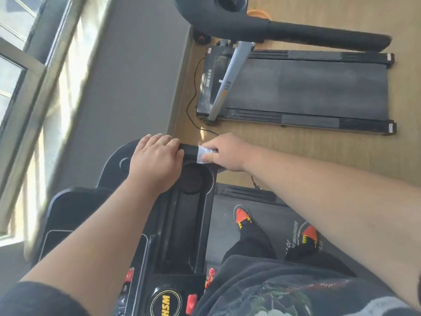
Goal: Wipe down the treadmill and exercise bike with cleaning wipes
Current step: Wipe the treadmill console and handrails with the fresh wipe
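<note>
I stand on a black treadmill, its console (182,224) below me with a round cup holder (193,181). My left hand (157,160) lies over the top of the black handlebar (189,150), fingers curled over it. Just to its right, my right hand (225,153) pinches a small white cleaning wipe (205,153) wrapped round the same handlebar. The two hands are a short gap apart.
A second black treadmill (303,90) stands ahead on the wooden floor, its grey upright (230,80) and black handrail (319,33) above it. A black power cable (192,96) trails beside it. A grey wall and a window (27,65) are to the left. My orange-tipped shoes (242,215) stand on the belt.
</note>
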